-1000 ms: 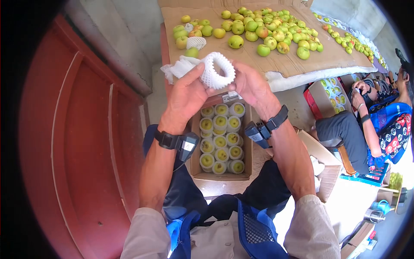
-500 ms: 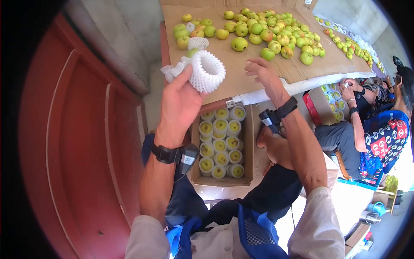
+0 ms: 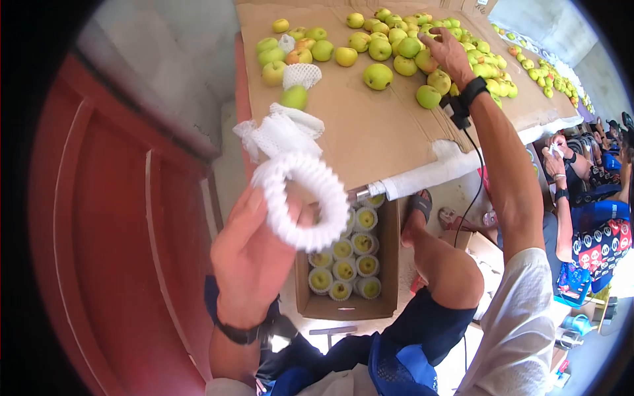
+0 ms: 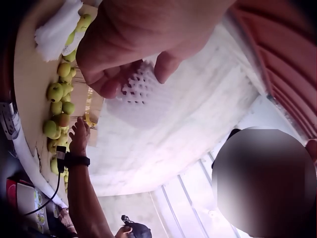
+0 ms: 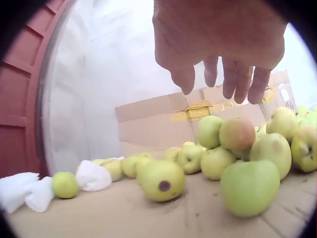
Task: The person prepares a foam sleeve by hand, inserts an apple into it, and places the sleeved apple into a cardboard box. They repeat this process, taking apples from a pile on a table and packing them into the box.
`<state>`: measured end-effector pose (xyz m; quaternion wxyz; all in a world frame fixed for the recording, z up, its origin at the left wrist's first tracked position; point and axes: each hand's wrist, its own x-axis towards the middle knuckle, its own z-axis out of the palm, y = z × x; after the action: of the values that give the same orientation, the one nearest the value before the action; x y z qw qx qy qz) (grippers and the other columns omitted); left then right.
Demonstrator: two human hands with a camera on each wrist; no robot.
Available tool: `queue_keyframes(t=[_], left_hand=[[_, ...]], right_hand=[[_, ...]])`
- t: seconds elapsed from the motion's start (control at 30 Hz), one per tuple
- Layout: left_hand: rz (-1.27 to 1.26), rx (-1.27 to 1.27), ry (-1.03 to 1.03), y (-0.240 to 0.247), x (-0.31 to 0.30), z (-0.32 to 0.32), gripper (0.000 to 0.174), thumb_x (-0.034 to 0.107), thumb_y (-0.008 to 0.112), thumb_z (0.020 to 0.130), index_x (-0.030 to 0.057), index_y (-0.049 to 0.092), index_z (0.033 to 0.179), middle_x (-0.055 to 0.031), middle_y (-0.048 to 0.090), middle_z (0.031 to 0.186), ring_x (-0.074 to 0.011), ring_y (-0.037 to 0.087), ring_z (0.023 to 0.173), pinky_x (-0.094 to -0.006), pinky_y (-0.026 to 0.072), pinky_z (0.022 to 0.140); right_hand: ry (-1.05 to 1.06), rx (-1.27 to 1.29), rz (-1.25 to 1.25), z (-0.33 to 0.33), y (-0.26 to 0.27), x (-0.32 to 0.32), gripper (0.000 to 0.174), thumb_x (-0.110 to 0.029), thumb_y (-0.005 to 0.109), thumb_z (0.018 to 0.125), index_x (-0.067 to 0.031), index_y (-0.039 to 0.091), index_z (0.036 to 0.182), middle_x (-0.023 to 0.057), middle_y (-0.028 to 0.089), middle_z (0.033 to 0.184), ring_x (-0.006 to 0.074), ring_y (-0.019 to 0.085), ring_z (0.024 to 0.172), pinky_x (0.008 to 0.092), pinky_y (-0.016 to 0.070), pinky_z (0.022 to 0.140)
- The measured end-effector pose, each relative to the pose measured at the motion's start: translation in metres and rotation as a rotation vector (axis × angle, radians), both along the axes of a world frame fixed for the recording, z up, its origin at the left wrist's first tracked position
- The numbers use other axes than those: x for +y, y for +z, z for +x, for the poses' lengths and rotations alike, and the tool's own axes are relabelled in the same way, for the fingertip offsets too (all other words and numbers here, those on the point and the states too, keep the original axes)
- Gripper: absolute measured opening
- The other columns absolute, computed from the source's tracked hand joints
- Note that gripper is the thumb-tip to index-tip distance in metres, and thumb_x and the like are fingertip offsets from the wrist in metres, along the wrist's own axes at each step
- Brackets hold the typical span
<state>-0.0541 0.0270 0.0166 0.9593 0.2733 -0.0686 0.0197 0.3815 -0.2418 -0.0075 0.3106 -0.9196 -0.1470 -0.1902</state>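
Observation:
A white foam net sleeve (image 3: 338,206), its round mouth stretched wide, is pinched between the thumb and fingers of my left hand (image 3: 251,261). In the left wrist view the sleeve's mesh (image 4: 141,94) shows between the thumb and fingertips. My right hand (image 3: 448,53) reaches over the heap of green apples (image 3: 380,49) on the cardboard-covered table. Its fingers (image 5: 229,82) point down above the apples in the right wrist view, holding nothing. Below the table edge, a cardboard box (image 3: 347,309) contains apples in white foam sleeves, partly hidden by the left hand and sleeve.
More foam sleeves (image 3: 284,135) lie on the table's near left corner beside a single green apple (image 3: 294,98). A padded white bar (image 3: 429,175) runs along the table's front edge. A red door (image 3: 112,218) stands at left; other people sit at right.
My right hand has left the foam sleeve and moved forward and right over the apple heap. The left hand keeps the sleeve and has come lower and closer to my body.

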Motion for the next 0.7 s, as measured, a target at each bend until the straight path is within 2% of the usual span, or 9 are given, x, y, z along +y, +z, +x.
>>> queue_keyframes(t=[0.03,0.07,0.13,0.17,0.37,0.5,0.6,0.63,0.7], left_hand=[[0.075,0.163,0.127,0.008,-0.006,-0.005,0.046,0.024,0.047,0.102,-0.0036,0.046,0.138,-0.0069,0.055,0.095,-0.0176,0.054,0.089,-0.0341,0.0449,0.085],[0.086,0.094,0.046,0.005,-0.001,-0.004,0.044,0.026,0.048,0.101,-0.0029,0.048,0.135,-0.0069,0.055,0.09,-0.0189,0.054,0.085,-0.0351,0.0453,0.082],[0.087,0.125,0.1,0.008,-0.003,-0.006,0.038,0.026,0.048,0.101,-0.002,0.051,0.126,-0.0061,0.054,0.085,-0.0191,0.052,0.079,-0.0355,0.045,0.078],[0.058,0.116,0.082,0.005,0.001,-0.007,0.032,0.027,0.049,0.1,0.0006,0.053,0.116,-0.006,0.054,0.085,-0.0191,0.051,0.077,-0.035,0.0442,0.076],[0.103,0.152,0.066,0.006,0.008,-0.01,0.028,0.039,0.047,0.099,0.0117,0.053,0.103,-0.0023,0.052,0.081,-0.018,0.047,0.073,-0.0348,0.0427,0.072],[0.092,0.159,0.063,0.005,0.005,-0.012,0.028,0.04,0.046,0.099,0.0128,0.052,0.1,-0.0019,0.052,0.08,-0.0177,0.046,0.071,-0.0337,0.0423,0.07],[0.143,0.183,0.072,0.01,0.0,-0.013,0.027,0.039,0.049,0.098,0.0125,0.052,0.1,-0.0016,0.051,0.078,-0.0171,0.045,0.069,-0.0323,0.0412,0.067],[0.128,0.175,0.093,0.011,0.0,-0.013,0.025,0.038,0.051,0.098,0.0124,0.051,0.098,-0.0014,0.05,0.077,-0.0164,0.045,0.069,-0.0315,0.0402,0.066],[0.068,0.18,0.137,0.012,-0.002,-0.01,0.022,0.034,0.054,0.097,0.0122,0.05,0.096,-0.0008,0.048,0.075,-0.0151,0.044,0.068,-0.0304,0.0384,0.063]], right_hand=[[0.081,0.161,0.064,0.012,0.004,-0.003,0.078,-0.061,0.065,0.09,-0.0023,0.055,0.14,0.0242,0.064,0.13,0.032,0.065,0.116,0.0388,0.0504,0.099],[0.077,0.164,0.067,0.021,0.004,-0.003,0.078,-0.061,0.065,0.09,-0.0023,0.055,0.14,0.0242,0.064,0.13,0.032,0.065,0.116,0.0388,0.0504,0.099],[0.097,0.232,-0.071,0.036,0.001,0.001,0.085,-0.064,0.064,0.087,-0.0044,0.051,0.146,0.0264,0.057,0.14,0.0361,0.058,0.128,0.0425,0.0477,0.105],[0.153,0.334,-0.14,0.04,0.0,0.0,0.092,-0.07,0.062,0.086,-0.006,0.045,0.151,0.0248,0.051,0.148,0.0355,0.051,0.136,0.0435,0.0421,0.112],[0.247,0.434,-0.2,0.038,-0.017,0.013,0.101,-0.078,0.057,0.083,-0.007,0.043,0.153,0.0236,0.046,0.153,0.0345,0.042,0.144,0.042,0.0318,0.119],[0.258,0.325,-0.278,0.014,-0.019,0.018,0.104,-0.08,0.056,0.082,-0.0069,0.043,0.154,0.0227,0.049,0.151,0.0349,0.044,0.142,0.0401,0.0344,0.117],[0.267,0.314,-0.282,-0.006,-0.022,0.027,0.1,-0.08,0.057,0.083,-0.0086,0.044,0.152,0.0283,0.056,0.141,0.0401,0.051,0.135,0.0449,0.0392,0.112],[0.221,0.222,-0.331,-0.005,-0.03,0.031,0.097,-0.08,0.057,0.082,-0.0093,0.049,0.148,0.0269,0.062,0.133,0.0399,0.056,0.128,0.0449,0.0429,0.107],[0.208,0.213,-0.362,-0.026,-0.024,0.031,0.096,-0.081,0.056,0.082,-0.0096,0.051,0.146,0.0256,0.062,0.132,0.039,0.057,0.127,0.0447,0.0434,0.106]])
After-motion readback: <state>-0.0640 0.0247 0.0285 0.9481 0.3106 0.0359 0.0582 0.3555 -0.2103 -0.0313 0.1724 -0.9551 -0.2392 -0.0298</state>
